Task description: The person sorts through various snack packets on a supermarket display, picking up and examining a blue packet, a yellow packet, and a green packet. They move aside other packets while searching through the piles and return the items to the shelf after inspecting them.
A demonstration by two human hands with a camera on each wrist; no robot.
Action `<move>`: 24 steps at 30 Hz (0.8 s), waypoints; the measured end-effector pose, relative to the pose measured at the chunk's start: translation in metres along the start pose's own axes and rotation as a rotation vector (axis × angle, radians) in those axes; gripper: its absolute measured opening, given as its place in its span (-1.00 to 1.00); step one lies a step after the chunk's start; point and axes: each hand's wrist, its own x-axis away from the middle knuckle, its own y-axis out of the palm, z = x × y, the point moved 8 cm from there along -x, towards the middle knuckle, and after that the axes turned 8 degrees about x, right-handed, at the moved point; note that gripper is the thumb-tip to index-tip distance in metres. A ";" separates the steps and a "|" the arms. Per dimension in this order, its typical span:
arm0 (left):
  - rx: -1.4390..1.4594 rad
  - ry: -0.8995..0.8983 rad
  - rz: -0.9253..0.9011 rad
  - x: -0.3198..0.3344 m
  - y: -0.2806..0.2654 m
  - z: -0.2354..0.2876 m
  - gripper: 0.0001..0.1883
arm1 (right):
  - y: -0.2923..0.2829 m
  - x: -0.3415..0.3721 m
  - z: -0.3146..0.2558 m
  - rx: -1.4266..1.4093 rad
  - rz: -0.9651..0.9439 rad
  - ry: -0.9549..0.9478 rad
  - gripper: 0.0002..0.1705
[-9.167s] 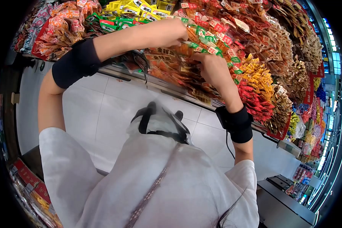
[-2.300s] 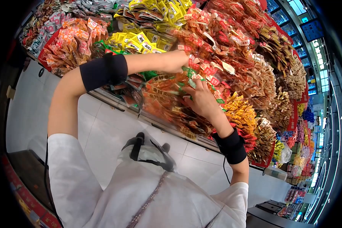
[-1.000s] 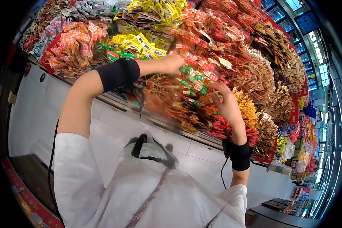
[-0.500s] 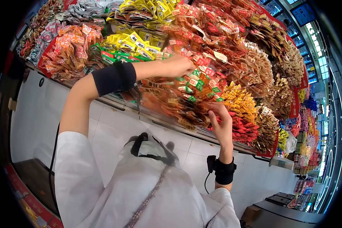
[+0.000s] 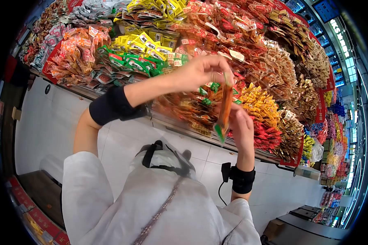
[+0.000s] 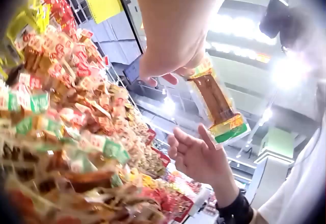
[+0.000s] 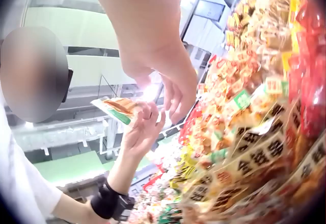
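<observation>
My left hand [image 5: 202, 73] pinches the top end of a long, clear snack packet [image 5: 226, 102] and holds it up over the display. Reddish-brown strips of food show through the film in the left wrist view, with a green band at the packet's lower end. Beside that lower end is my right hand [image 5: 242, 130], its fingers loosely bent and holding nothing. The thumb of my right hand [image 6: 201, 160] overlaps the packet's bottom corner in the left wrist view. Beneath both hands lies a pile of similar green-labelled packets [image 5: 208, 90].
Yellow packets [image 5: 145, 45] and orange-white packets [image 5: 75, 53] lie left of the hands. Yellow-orange packets [image 5: 257, 102] and red packets [image 5: 265, 132] are heaped to the right. The display's front edge [image 5: 184, 132] runs between the person and the goods, above a tiled floor.
Both hands were among the packets earlier. The right hand has drawn back toward the person, and the left hand has lifted a packet up and right from the pile.
</observation>
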 end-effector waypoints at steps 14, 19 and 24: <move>0.380 -0.442 0.513 0.085 0.024 -0.065 -0.71 | 0.018 0.029 0.008 -0.058 0.104 0.013 -0.85; 0.250 -0.343 0.454 0.090 0.040 -0.051 -0.68 | 0.017 0.037 0.022 -0.095 0.166 0.057 -0.85; 0.234 -0.363 0.492 0.102 0.037 -0.065 -0.66 | 0.014 0.041 0.035 -0.080 0.158 0.099 -0.87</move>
